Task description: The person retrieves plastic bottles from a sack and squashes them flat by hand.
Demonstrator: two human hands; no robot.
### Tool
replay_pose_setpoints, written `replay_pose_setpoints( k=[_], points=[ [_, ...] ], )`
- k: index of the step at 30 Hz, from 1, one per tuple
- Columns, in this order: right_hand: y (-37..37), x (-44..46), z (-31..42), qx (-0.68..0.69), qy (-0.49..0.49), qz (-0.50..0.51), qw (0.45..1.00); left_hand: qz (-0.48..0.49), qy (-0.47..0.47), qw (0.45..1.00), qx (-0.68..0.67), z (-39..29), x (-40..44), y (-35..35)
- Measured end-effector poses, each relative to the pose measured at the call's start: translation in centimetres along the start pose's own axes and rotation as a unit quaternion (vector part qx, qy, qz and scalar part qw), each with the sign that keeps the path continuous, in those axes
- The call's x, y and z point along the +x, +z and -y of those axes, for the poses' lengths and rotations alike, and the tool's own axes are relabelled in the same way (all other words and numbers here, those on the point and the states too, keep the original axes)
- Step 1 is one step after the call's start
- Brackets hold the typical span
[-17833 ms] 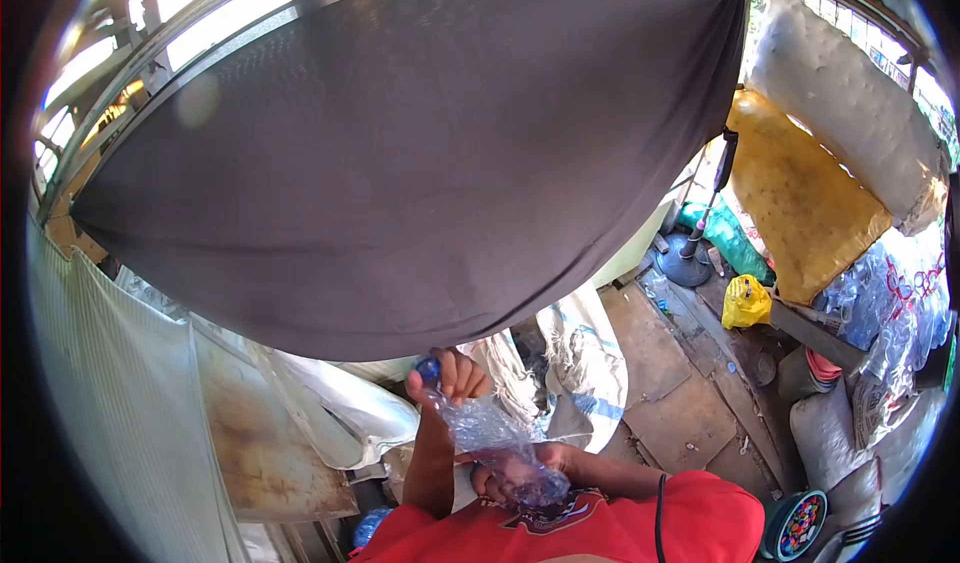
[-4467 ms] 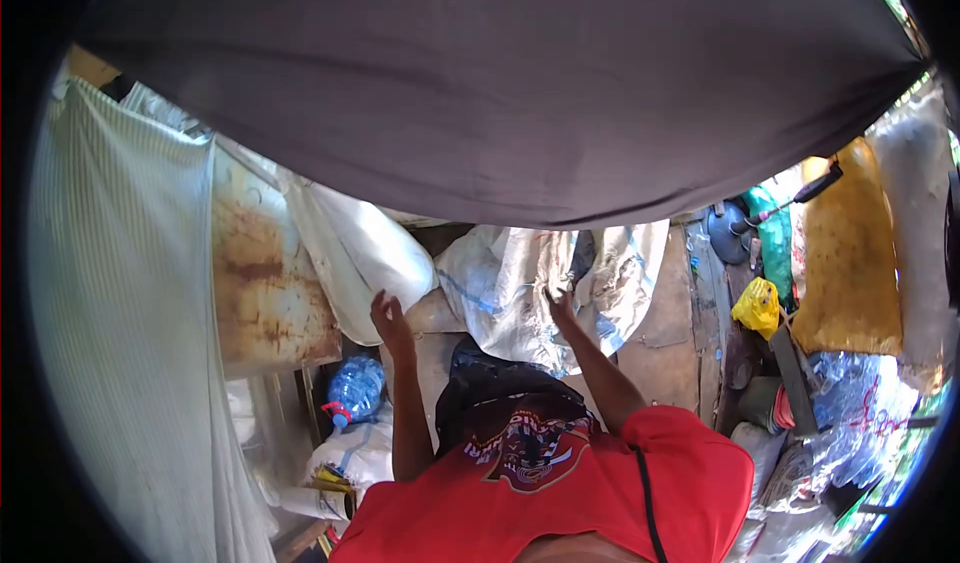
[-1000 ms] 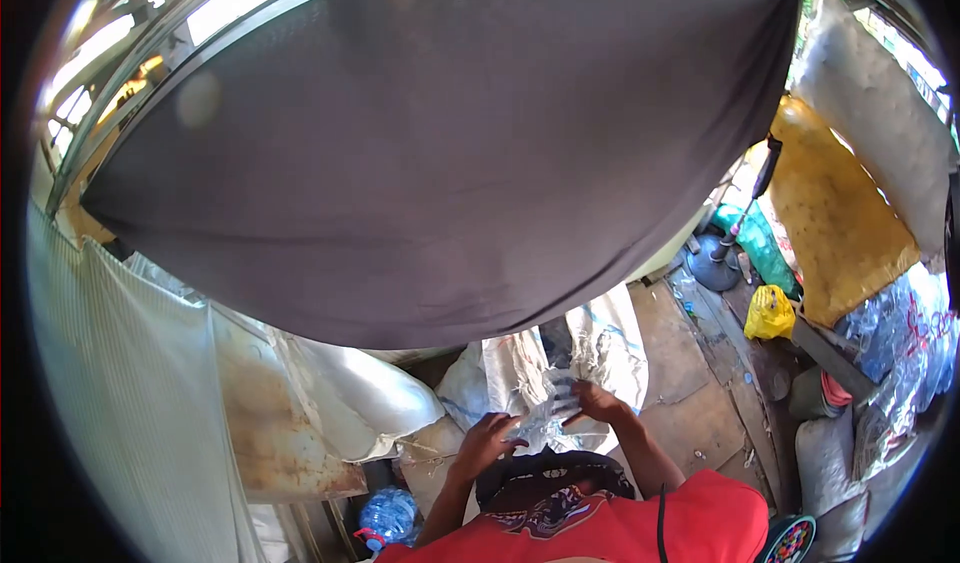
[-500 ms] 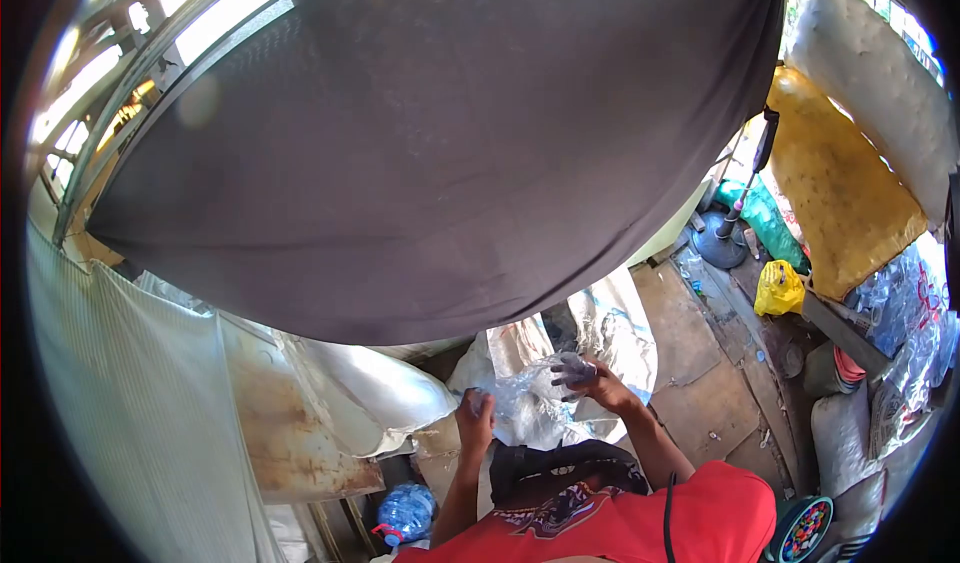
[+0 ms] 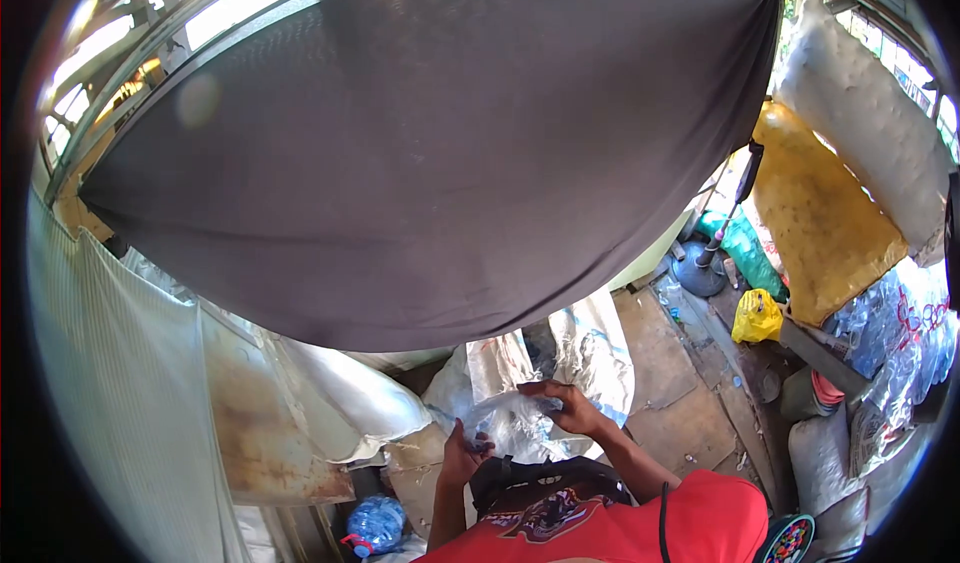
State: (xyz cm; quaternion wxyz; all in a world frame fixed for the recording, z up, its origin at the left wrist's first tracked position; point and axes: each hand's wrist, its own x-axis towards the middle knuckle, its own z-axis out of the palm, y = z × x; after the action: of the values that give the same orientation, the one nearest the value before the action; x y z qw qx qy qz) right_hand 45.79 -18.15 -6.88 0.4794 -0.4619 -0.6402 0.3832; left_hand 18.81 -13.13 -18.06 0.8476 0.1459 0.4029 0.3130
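Note:
A clear, crumpled plastic item [image 5: 502,403], perhaps a bottle, spans the space between my two hands in front of my lap. At its lower left end, my left hand [image 5: 466,453] has its fingers curled round it. My right hand [image 5: 566,408] grips the other end, with the fingers bent over it. Behind the hands stands an open white woven sack [image 5: 592,348] with frayed edges and a dark opening. More clear plastic lies at the sack's front, and its outline blends with the held item.
A dark cloth [image 5: 430,163] hangs across the upper view. A blue water bottle [image 5: 376,525] lies at lower left. To the right are a yellow bag [image 5: 757,316], a round black base [image 5: 699,269], bagged clear plastic [image 5: 900,333] and a tub of colourful caps [image 5: 790,540].
Since half a second ago, my left hand has moved slightly down and left, and my right hand has closed from spread fingers onto the plastic. The view has shifted slightly.

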Motion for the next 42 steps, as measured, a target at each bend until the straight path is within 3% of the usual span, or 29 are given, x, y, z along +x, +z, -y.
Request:
replay_pose_setpoints(
  k=[2, 3, 6, 7, 10, 11, 12, 14, 15, 18, 20, 26, 29, 30, 31, 34, 36, 38, 40, 42],
  points=[
    [0.2, -0.4, 1.2, 0.026, 0.130, -0.052, 0.990, 0.029, 0.055, 0.997, 0.047, 0.9, 2.8, -1.7],
    [-0.1, -0.6, -0.3, -0.068, 0.072, -0.046, 0.994, 0.042, 0.082, 0.993, 0.072, 0.6, 3.1, -1.2],
    [1.1, -0.9, -4.5, -0.048, 0.082, -0.189, 0.977, -0.085, 0.258, 0.945, 0.183, -0.1, 1.3, 5.1],
    [1.0, -1.2, -4.7, -0.033, 0.142, -0.206, 0.968, -0.045, 0.250, 0.958, 0.134, 0.2, 2.7, 3.9],
    [0.4, -1.2, -5.8, 0.256, 0.186, -0.297, 0.901, 0.048, 0.403, 0.872, 0.274, -0.9, 2.8, 6.1],
    [-0.5, -1.6, -5.5, 0.324, 0.216, -0.267, 0.882, 0.092, 0.357, 0.902, 0.227, -2.0, 1.3, 7.9],
    [-1.0, -1.9, -6.1, 0.385, 0.246, -0.261, 0.850, 0.106, 0.390, 0.873, 0.272, -2.5, 0.9, 8.5],
    [-1.9, -2.3, -6.6, 0.421, 0.290, -0.183, 0.839, 0.134, 0.451, 0.806, 0.359, -3.3, 0.2, 9.5],
    [-2.1, -2.8, -7.2, 0.421, 0.290, -0.157, 0.845, 0.079, 0.515, 0.656, 0.546, -5.2, -1.9, 11.4],
    [-1.9, -3.6, -8.5, 0.439, 0.285, -0.110, 0.845, 0.079, 0.612, 0.429, 0.660, -6.2, -1.4, 10.4],
    [-1.5, -4.2, -8.4, 0.480, 0.278, -0.118, 0.824, 0.089, 0.626, 0.440, 0.638, -6.4, -1.2, 10.1],
    [0.1, -3.9, -5.0, 0.382, 0.279, -0.110, 0.874, 0.047, 0.609, 0.518, 0.598, -7.4, -0.3, 9.4],
    [0.8, -4.4, -5.9, 0.370, 0.105, -0.107, 0.917, -0.035, 0.584, 0.556, 0.590, -8.3, 0.4, 8.8],
    [0.9, -4.3, -6.0, 0.356, 0.039, -0.110, 0.927, -0.051, 0.554, 0.598, 0.577, -8.4, 0.8, 8.3],
    [1.4, -4.5, -6.0, 0.359, 0.062, -0.167, 0.916, -0.067, 0.521, 0.639, 0.562, -8.5, 1.6, 7.3],
    [0.6, -3.8, -5.9, 0.209, 0.191, -0.129, 0.950, -0.117, 0.404, 0.774, 0.474, -8.7, 2.1, 6.4],
    [0.3, -3.1, -3.8, 0.127, 0.118, -0.108, 0.979, -0.134, 0.346, 0.856, 0.361, -8.6, 2.9, 5.7],
    [-0.2, -2.7, -2.4, 0.037, 0.051, -0.069, 0.996, -0.111, 0.228, 0.923, 0.290, -9.5, 3.0, 4.5],
    [-0.8, -2.5, -1.9, -0.058, -0.011, -0.007, 0.998, -0.082, 0.122, 0.966, 0.214, -9.6, 3.8, 2.0],
    [-0.8, -2.2, -2.0, -0.036, -0.035, 0.026, 0.998, -0.072, 0.030, 0.990, 0.119, -8.9, 4.6, -0.1]
  ],
)
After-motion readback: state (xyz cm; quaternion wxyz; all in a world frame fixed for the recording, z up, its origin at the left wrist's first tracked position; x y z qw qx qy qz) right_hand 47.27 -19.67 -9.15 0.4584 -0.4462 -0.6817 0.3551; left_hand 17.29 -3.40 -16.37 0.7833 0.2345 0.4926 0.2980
